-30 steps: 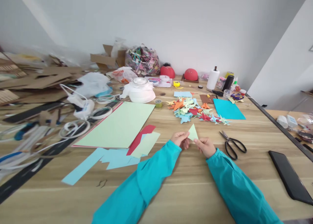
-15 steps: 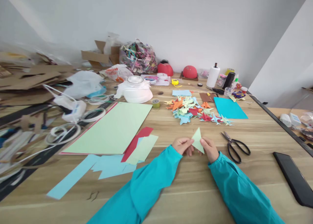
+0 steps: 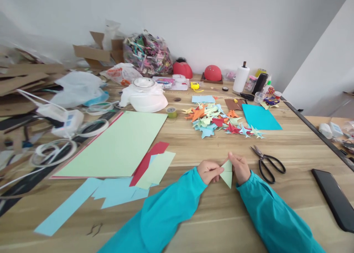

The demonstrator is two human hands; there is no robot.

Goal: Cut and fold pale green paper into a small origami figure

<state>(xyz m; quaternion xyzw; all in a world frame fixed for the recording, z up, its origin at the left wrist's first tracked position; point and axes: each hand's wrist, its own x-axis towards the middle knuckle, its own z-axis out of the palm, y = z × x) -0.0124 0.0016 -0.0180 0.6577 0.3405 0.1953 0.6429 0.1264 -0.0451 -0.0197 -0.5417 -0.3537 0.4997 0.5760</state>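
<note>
A small pale green folded paper [image 3: 227, 175], roughly triangular, is held above the wooden table between both hands. My left hand [image 3: 209, 171] pinches its left corner between thumb and fingers. On the other side, my right hand [image 3: 239, 167] grips the upper right edge with the thumb near the top. One point of the paper hangs downward, and a crease line crosses its upper part. Black-handled scissors [image 3: 266, 164] lie to the right of my right hand, blades slightly apart. Beyond the hands sits a pile of folded paper shapes [image 3: 212, 120] in several colours.
Large green sheets [image 3: 116, 146] lie at left, with red strips [image 3: 149, 162] and blue strips [image 3: 69, 205] nearer. A black phone [image 3: 333, 197] rests at right. A thread spool [image 3: 171, 113], turquoise sheet [image 3: 261, 116], white cables [image 3: 55, 153] and a red pincushion [image 3: 212, 73] stand farther off.
The green paper has turned in my hands: its point was up, and now one hangs down. My right thumb has moved up to its top edge. The view has shifted slightly.
</note>
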